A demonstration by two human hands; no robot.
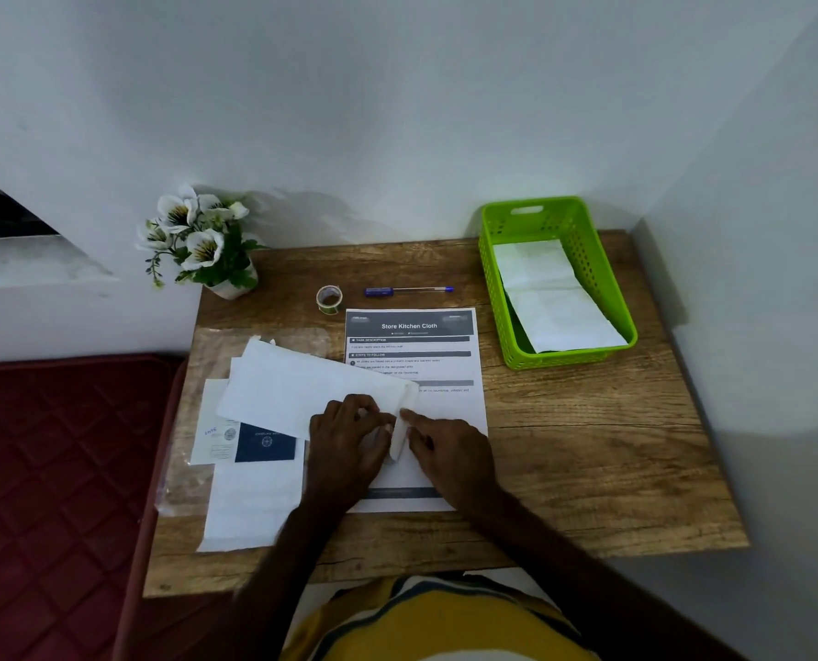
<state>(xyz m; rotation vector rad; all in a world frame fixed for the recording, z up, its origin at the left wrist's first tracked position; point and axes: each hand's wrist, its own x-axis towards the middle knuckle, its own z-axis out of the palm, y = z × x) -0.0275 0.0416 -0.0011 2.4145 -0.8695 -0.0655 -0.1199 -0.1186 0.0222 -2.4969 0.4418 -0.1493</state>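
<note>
Wooden table (pixel 588 446) fills the mid frame. Green basket (pixel 488 260) sits at its far right corner w/ a folded cloth (pixel 550 298) inside. White cloth (pixel 302 388) lies left of centre, its right end overlapping the instruction sheet (pixel 412 326) — that end is turned up between both hands. Left hand (pixel 350 441): fingers curled, gripping the cloth's raised end. Right hand (pixel 450 450): index finger straight onto the fold, rest curled — can't tell if it pinches. Flower pot (pixel 202 240) at the far left corner, pen (pixel 407 291) and tape roll (pixel 329 299) just beyond the sheet.
</note>
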